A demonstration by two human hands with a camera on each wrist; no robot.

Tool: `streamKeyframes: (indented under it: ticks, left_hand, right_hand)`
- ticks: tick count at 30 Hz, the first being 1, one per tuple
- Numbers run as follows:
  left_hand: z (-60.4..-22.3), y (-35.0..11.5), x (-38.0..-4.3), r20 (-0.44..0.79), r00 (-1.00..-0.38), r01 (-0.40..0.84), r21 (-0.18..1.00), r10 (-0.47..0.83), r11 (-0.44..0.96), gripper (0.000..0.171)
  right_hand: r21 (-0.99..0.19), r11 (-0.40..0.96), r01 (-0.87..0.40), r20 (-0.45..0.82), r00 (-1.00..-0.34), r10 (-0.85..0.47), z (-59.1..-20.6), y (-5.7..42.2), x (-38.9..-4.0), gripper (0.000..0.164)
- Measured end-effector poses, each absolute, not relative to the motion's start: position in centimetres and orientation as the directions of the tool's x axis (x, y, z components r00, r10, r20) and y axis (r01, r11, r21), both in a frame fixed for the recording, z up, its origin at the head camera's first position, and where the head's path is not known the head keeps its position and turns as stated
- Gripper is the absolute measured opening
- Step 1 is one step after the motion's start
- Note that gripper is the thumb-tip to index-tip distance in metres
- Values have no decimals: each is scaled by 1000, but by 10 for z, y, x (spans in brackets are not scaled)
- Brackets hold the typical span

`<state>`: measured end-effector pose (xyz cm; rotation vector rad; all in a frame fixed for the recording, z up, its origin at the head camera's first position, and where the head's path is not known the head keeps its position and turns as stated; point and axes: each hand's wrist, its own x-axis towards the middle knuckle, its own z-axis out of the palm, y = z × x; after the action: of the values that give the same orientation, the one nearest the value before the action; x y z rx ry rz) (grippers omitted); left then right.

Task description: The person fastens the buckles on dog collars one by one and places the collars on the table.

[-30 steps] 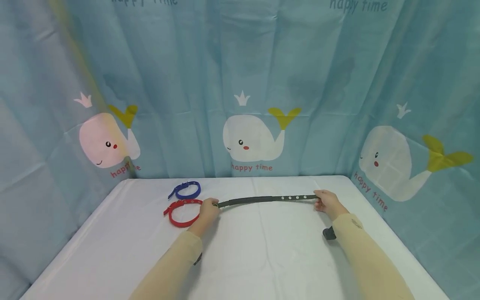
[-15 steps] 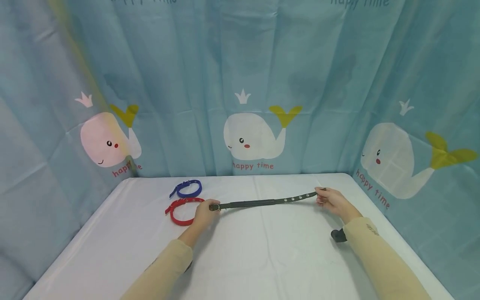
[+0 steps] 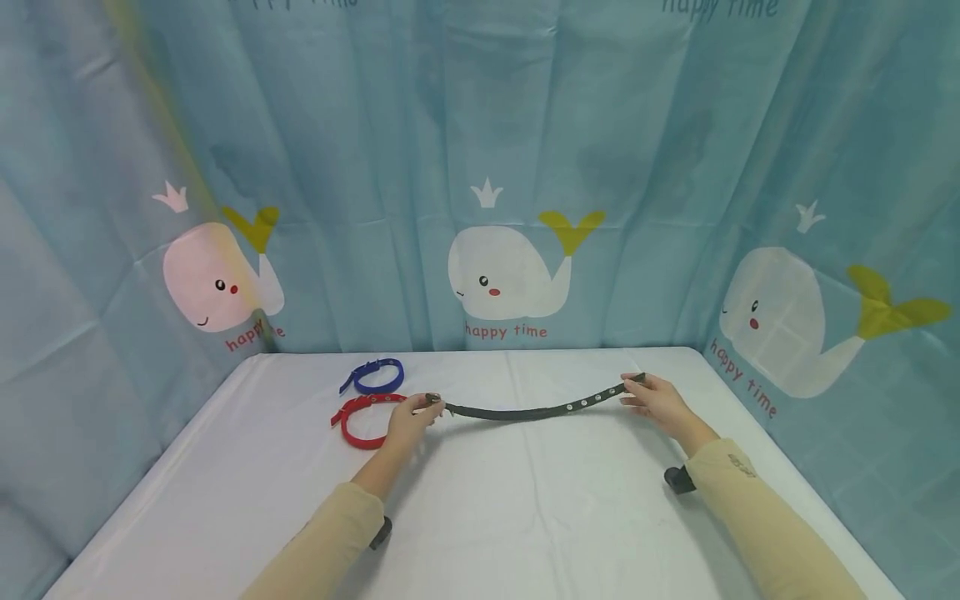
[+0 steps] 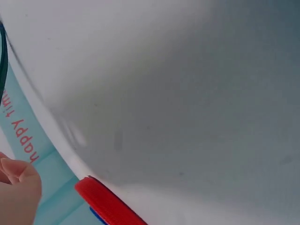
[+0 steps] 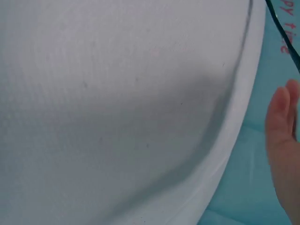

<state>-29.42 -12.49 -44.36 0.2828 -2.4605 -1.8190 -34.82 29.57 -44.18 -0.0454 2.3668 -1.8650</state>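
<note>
A dark collar [image 3: 517,415] with metal eyelets toward its right end stretches between my two hands, sagging a little in the middle. My left hand [image 3: 407,421] pinches its buckle end, close beside the red collar. The eyelet end is pinched by my right hand [image 3: 660,404], the tip poking up past the fingers. Only part of the left hand [image 4: 18,187] shows in the left wrist view, and the right hand [image 5: 283,126] is cut off in the right wrist view.
A buckled red collar [image 3: 363,443] lies in a loop on the white table [image 3: 480,517], partly behind my left hand. Just beyond it lies a smaller blue collar [image 3: 378,389], also looped. A blue whale-print curtain [image 3: 510,167] encloses the table's back and sides.
The dark collar has gone from nearly straight to sagging in the middle. My left hand has turned so that the buckle stands above the fingers. The red and blue collars stay put.
</note>
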Motion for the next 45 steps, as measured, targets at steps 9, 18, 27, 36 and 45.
streamKeyframes:
  ticks: [9,18,27,36,45]
  left_hand:
    - [-435,-121,-283,-29,-991,-48,988,-132,144,39]
    - [-427,-115,-267,13,-990,12,1000,-138,12,40]
    - [-416,-111,-257,57,-988,52,998,-144,38,38]
    - [-412,-111,-252,68,-990,60,996,-126,66,38]
    - [-400,-107,-242,70,-979,42,988,-194,146,37]
  right_hand:
    - [-990,89,105,-111,-992,-66,-427,279,-333,56]
    - [-993,-72,95,-94,-995,-23,-410,258,-315,53]
    - [-999,-38,39,-39,-999,-5,-398,246,-298,43]
    - [-993,-109,-48,50,-999,-15,-391,221,-282,40]
    - [-995,-17,-97,97,-995,6,-383,199,-275,28]
